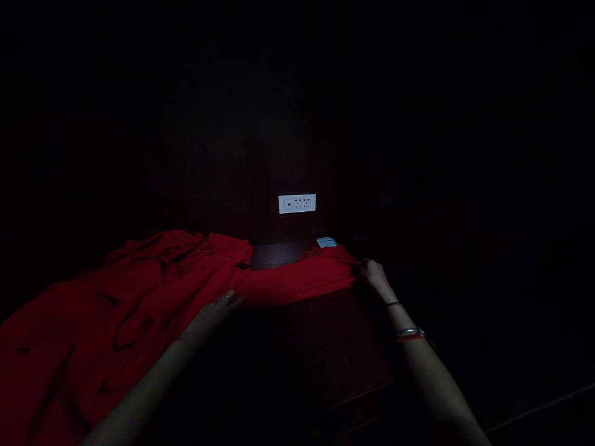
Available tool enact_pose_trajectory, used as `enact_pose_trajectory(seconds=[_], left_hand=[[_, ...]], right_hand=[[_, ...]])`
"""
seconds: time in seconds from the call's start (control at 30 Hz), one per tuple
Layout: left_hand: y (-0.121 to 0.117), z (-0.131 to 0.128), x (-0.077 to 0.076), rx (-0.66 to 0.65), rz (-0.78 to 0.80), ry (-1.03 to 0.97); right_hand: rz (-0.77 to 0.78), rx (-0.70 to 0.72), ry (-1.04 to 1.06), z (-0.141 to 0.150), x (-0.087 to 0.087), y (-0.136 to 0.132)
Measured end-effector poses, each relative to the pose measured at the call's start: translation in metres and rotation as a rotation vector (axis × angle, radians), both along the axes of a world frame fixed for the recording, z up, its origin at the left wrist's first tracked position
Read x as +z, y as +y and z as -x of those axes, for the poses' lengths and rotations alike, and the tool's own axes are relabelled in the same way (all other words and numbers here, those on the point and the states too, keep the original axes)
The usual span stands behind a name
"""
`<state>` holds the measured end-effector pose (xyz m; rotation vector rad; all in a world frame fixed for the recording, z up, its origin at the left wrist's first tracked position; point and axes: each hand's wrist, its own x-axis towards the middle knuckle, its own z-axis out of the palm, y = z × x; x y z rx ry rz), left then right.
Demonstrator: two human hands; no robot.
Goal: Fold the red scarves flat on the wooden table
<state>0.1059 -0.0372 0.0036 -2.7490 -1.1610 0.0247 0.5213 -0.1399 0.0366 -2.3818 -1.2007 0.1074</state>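
A large red garment [153, 291] lies rumpled over the left of the dark surface, with a long sleeve-like part [297, 282] drawn out flat to the right. My right hand [372, 274] is closed around the far right end of that part, pulling it fairly straight. Where the part joins the bunched cloth, my left hand [225, 303] rests on the lower edge with its fingers stretched out. A ring shows on the left hand. Bracelets circle the right wrist. Thin red cords lie along the upper edge of the stretched part.
A white wall socket plate [297, 204] is fixed on the dark wall behind. A phone-like device with a lit face [326, 242] lies just beyond the cloth. The dark wooden tabletop [334, 347] shows in front; most surroundings are lost in darkness.
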Motion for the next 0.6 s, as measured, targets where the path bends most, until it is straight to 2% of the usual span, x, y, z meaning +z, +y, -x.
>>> enact_pose_trajectory(seconds=[0.13, 0.27, 0.33, 0.4, 0.47, 0.5, 0.6], left_hand=[[-0.001, 0.034, 0.023, 0.092, 0.002, -0.022], [0.008, 0.081, 0.042, 0.182, -0.012, -0.039], [0.014, 0.099, 0.05, 0.234, -0.024, -0.063], [0.017, 0.106, 0.056, 0.277, -0.021, -0.084], [0.013, 0.098, 0.061, 0.303, -0.01, -0.089], [0.009, 0.09, 0.062, 0.315, -0.002, -0.083], [-0.008, 0.058, 0.066, 0.329, 0.061, -0.035]], right_hand=[[-0.179, 0.033, 0.112, -0.011, 0.032, 0.014], [-0.414, 0.153, 0.331, -0.023, 0.079, 0.024], [-0.419, 0.215, 0.27, -0.026, 0.102, 0.033], [-0.359, 0.295, 0.096, -0.023, 0.12, 0.044], [-0.284, 0.37, -0.08, -0.015, 0.127, 0.057], [-0.23, 0.397, -0.157, -0.01, 0.125, 0.062], [-0.037, 0.429, -0.304, 0.011, 0.099, 0.065]])
